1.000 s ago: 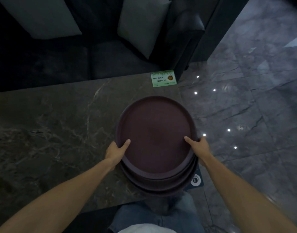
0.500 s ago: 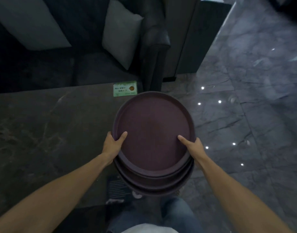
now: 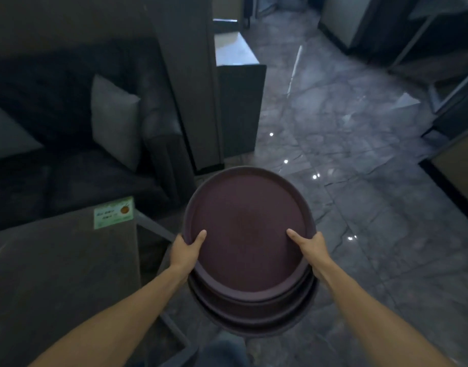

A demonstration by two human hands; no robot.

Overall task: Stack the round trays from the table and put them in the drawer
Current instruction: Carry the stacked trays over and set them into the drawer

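A stack of round dark-maroon trays (image 3: pixel 247 229) hangs in the air in front of me, over the grey marble floor and to the right of the table. My left hand (image 3: pixel 185 251) grips the stack's left rim, thumb lying on the top tray. At the right rim my right hand (image 3: pixel 311 249) holds on the same way. The lower trays' edges (image 3: pixel 251 317) show beneath the top one. No drawer is in view.
The dark marble table (image 3: pixel 63 274) is at the lower left, a green card (image 3: pixel 113 212) on its far corner. A dark sofa with grey cushions (image 3: pixel 114 123) lies behind it. A dark pillar (image 3: pixel 190 83) and cabinet (image 3: pixel 238 107) stand ahead; glossy floor (image 3: pixel 360 168) stretches right.
The stack has come off the table and moved right, out over the floor. My view has turned right and lifted, so the table has slid to the left. Both hands keep their grip.
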